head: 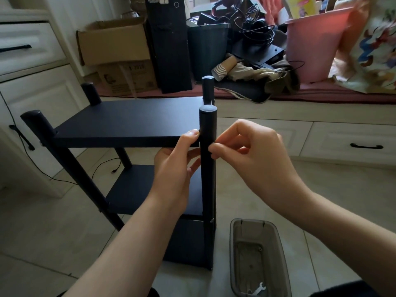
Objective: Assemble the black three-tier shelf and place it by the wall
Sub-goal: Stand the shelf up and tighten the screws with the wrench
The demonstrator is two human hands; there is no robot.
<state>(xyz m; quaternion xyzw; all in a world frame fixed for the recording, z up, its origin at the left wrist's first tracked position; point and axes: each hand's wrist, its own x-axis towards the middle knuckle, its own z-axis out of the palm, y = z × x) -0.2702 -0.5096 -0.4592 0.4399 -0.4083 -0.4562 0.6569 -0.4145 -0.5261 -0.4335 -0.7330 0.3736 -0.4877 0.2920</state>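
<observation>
The black three-tier shelf (128,123) stands upright on the tiled floor in front of me, with three boards between four round posts. My left hand (175,166) grips the front right corner of the top board (120,138), thumb on top and fingers beneath. Against the right side of the near right post (207,179), at the height of the top board, my right hand (246,151) pinches a small dark screw between thumb and forefinger. Most of the screw is hidden by my fingertips.
A clear grey plastic box (257,260) with a small white wrench (258,289) lies on the floor at the lower right. White cabinets (32,86) stand at left. Cardboard boxes (115,46), a black bin (207,46), cables and a pink bucket (315,48) crowd the ledge behind.
</observation>
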